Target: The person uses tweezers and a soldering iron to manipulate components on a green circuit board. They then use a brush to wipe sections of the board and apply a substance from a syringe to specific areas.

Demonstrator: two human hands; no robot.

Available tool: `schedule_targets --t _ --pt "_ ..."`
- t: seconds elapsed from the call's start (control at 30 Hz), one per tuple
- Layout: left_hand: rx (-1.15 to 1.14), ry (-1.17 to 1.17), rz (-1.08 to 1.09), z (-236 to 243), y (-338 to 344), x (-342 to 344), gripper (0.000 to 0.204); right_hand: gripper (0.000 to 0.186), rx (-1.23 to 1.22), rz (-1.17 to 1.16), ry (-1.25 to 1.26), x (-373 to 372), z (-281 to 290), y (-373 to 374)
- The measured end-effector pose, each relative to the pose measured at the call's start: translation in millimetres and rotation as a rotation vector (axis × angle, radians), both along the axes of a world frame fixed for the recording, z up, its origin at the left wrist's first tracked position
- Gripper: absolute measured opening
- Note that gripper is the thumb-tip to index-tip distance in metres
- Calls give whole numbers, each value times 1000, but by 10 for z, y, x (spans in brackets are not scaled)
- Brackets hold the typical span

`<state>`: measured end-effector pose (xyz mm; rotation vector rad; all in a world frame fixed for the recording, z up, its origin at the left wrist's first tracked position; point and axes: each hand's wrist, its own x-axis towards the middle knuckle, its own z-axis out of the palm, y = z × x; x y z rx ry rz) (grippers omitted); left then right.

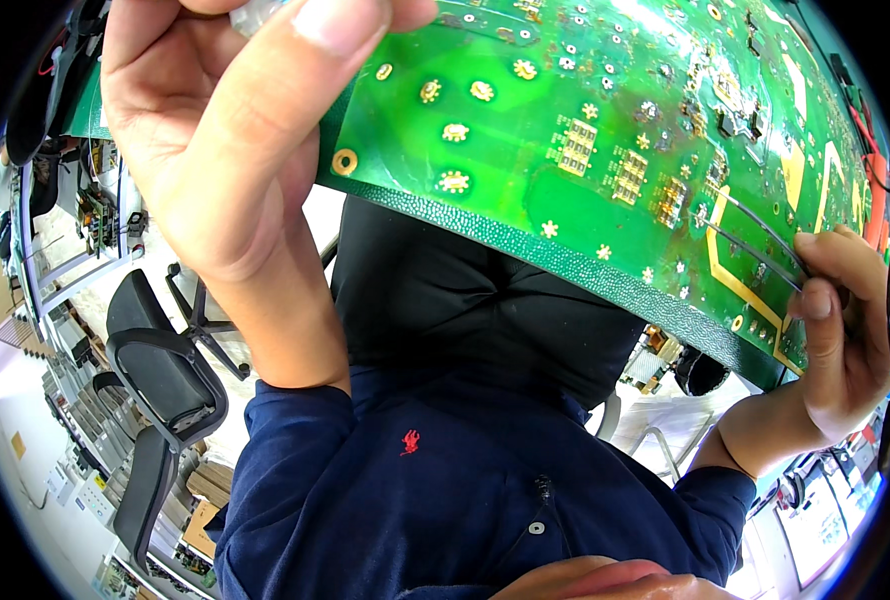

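A large green circuit board (585,205) with gold pads and small soldered parts fills the upper right, close in front of me. My right hand (845,300), at its right side, pinches metal tweezers (755,240) between thumb and finger. Their tips reach the board beside a cluster of small components (672,202); whether they touch is too fine to tell. My left hand (235,130) is raised over the board's left corner, thumb and fingers closed. A bit of something clear and whitish (253,15) shows between them, mostly cut off by the top edge.
Under the board runs the edge of a textured dark green mat (485,232). A black office chair (160,350) stands to the left, near shelves with electronic parts (95,200). A red-handled item (875,195) lies at the far right. Cardboard boxes (203,525) stand lower left.
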<state>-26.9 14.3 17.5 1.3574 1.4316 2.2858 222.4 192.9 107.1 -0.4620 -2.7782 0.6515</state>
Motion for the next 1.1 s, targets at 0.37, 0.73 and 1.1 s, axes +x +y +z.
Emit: schedule_targets --t 0.37,0.73,1.1 --pt "-32 -113 -43 -59 -77 -125 36 18 -71 -8 -32 27 1 6" --pt "81 -8 -53 -51 13 -14 36 17 -109 -3 -29 35 -5 12" --pt "-29 -111 -45 -34 -58 -83 35 17 -107 -4 -9 42 -28 6"
